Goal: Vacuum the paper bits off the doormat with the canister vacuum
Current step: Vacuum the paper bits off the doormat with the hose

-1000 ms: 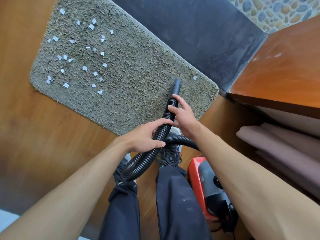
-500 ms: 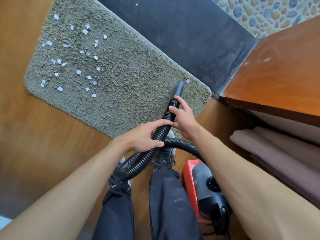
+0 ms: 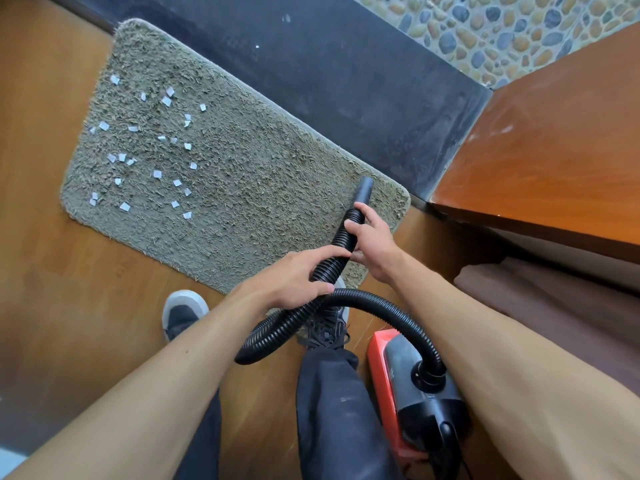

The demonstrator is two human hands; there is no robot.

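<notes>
Hands, both, grip the black ribbed hose of the canister vacuum.

Left hand: fingers curled over the top of the hose, thumb tucked beneath, clamped on the lower stretch just above the point where the hose crosses its own loop.

Right hand: closed round the hose further up, thumb laid across the ribs, forefinger reaching toward the smooth black nozzle. The two hands sit close together, nearly touching.

Nozzle: projects just past the right hand and points away from the person, over the right end of the doormat, near its far edge. Contact between the tip and the pile cannot be told.

Paper bits: small white scraps scattered over the left half of the doormat, well apart from the nozzle and from both hands. The mat's right half, beneath the hands, shows bare pile.

Canister vacuum: red and grey body on the wood floor, beside the person's right leg and under the right forearm. The hose leaves its top, arches up and loops back to the left hand.

Surroundings: right shoe at the near edge of the doormat, left shoe on the floor just off it; dark strip along the mat's far side; wooden top to the right.
</notes>
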